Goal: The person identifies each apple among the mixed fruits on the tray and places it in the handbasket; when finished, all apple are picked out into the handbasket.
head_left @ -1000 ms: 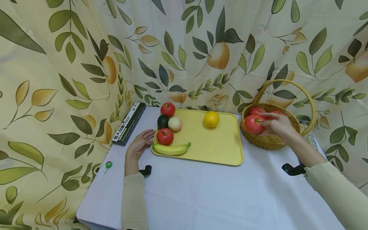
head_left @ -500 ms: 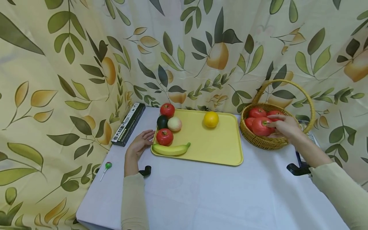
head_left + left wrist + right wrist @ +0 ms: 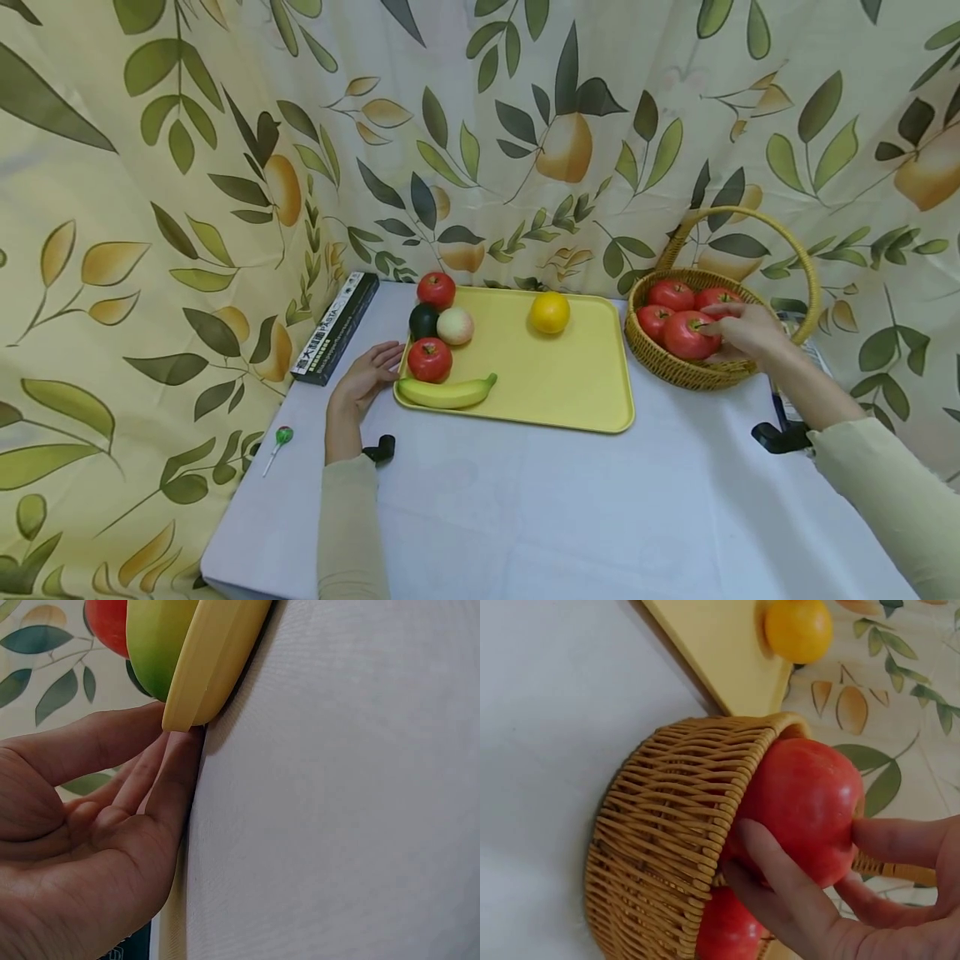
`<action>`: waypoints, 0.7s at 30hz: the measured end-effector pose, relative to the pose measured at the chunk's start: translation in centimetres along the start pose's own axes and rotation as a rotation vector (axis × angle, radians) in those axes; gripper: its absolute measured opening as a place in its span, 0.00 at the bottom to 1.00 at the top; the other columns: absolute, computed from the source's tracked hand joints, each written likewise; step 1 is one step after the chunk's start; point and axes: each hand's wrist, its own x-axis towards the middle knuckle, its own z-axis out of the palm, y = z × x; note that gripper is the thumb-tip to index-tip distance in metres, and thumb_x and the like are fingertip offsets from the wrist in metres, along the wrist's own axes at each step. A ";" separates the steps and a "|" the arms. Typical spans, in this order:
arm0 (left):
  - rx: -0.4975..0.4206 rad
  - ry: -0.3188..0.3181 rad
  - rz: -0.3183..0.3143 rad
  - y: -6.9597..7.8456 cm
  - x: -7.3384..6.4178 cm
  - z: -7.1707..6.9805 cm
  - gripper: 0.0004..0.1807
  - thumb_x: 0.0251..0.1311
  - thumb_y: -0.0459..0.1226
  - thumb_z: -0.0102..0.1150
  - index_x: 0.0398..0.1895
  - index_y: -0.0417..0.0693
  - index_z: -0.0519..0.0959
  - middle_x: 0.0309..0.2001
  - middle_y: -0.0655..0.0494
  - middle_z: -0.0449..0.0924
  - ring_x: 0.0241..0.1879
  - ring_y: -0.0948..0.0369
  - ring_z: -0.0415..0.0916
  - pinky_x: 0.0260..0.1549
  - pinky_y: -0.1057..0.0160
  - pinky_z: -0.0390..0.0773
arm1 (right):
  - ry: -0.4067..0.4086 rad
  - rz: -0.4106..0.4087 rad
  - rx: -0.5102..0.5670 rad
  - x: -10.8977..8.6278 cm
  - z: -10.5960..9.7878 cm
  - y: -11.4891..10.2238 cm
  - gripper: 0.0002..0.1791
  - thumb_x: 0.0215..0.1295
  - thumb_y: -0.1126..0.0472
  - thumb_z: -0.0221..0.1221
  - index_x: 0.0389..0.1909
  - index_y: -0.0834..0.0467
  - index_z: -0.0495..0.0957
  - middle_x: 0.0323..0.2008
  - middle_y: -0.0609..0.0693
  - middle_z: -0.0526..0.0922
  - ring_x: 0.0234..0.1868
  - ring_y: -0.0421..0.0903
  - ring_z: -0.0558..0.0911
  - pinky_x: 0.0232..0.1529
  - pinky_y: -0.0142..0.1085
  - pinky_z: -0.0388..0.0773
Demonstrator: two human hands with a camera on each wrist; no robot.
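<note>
In the head view my right hand (image 3: pixel 750 332) is in the wicker basket (image 3: pixel 697 377), its thumb and fingers round a red apple (image 3: pixel 688 336). The right wrist view shows the fingers curled against this apple (image 3: pixel 802 802) above the basket's rim. Several other red apples lie in the basket. My left hand (image 3: pixel 366 377) rests at the left edge of the yellow tray (image 3: pixel 555 383), fingers fairly straight. In the left wrist view its thumb and fingertips meet the tray edge beside the tip of a banana (image 3: pixel 214 664).
On the tray's left side are two red apples (image 3: pixel 431 360), a dark avocado-like fruit (image 3: pixel 424 320) and a pale round fruit (image 3: pixel 455 326). An orange (image 3: pixel 550 312) sits at the tray's back. A black pasta box (image 3: pixel 336 329) and a lollipop (image 3: pixel 282 437) lie to the left.
My right hand has moved a red apple from over the basket's left rim rightward and down into the basket among the others. The left hand has stayed in place.
</note>
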 end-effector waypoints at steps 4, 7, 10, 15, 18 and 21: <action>0.013 -0.009 0.004 0.1 -0.1 -0.1 0.44 0.61 0.14 0.52 0.81 0.45 0.58 0.78 0.48 0.64 0.77 0.54 0.62 0.66 0.60 0.75 | -0.023 -0.007 -0.003 0.2 0.2 0.3 0.36 0.78 0.61 0.54 0.80 0.69 0.52 0.71 0.79 0.54 0.33 0.51 0.88 0.39 0.40 0.88; 0.023 -0.004 0.004 0.2 -0.2 -0.2 0.44 0.62 0.15 0.52 0.82 0.46 0.58 0.79 0.48 0.63 0.77 0.54 0.61 0.70 0.57 0.71 | -0.026 -0.021 -0.004 0.5 0.4 0.3 0.36 0.78 0.62 0.54 0.80 0.68 0.52 0.71 0.79 0.55 0.31 0.49 0.88 0.39 0.40 0.88; 0.031 0.008 -0.006 0.2 -0.2 -0.3 0.44 0.62 0.16 0.52 0.82 0.47 0.58 0.78 0.49 0.64 0.77 0.55 0.62 0.71 0.55 0.69 | -0.025 -0.041 -0.024 0.9 0.6 0.1 0.35 0.77 0.62 0.54 0.79 0.69 0.54 0.70 0.80 0.55 0.32 0.51 0.87 0.40 0.43 0.89; 0.022 0.007 -0.014 -0.1 -0.2 -0.4 0.44 0.62 0.16 0.52 0.82 0.48 0.58 0.78 0.50 0.64 0.77 0.55 0.62 0.71 0.55 0.69 | -0.030 -0.050 -0.056 1.5 0.9 0.5 0.34 0.77 0.64 0.54 0.77 0.71 0.55 0.71 0.79 0.53 0.37 0.53 0.85 0.43 0.45 0.89; 0.021 -0.007 -0.006 -0.2 0.0 -0.2 0.44 0.62 0.15 0.51 0.82 0.47 0.57 0.79 0.49 0.63 0.77 0.55 0.61 0.70 0.56 0.70 | -0.050 -0.040 -0.039 1.8 1.0 0.9 0.35 0.78 0.63 0.54 0.78 0.72 0.53 0.72 0.79 0.53 0.39 0.53 0.85 0.44 0.46 0.88; 0.023 -0.009 -0.001 -0.1 0.0 0.0 0.44 0.62 0.15 0.51 0.82 0.46 0.57 0.78 0.48 0.63 0.77 0.54 0.62 0.69 0.57 0.72 | -0.057 -0.027 -0.017 2.2 1.1 1.5 0.35 0.79 0.62 0.53 0.78 0.71 0.52 0.71 0.79 0.54 0.40 0.53 0.86 0.45 0.47 0.88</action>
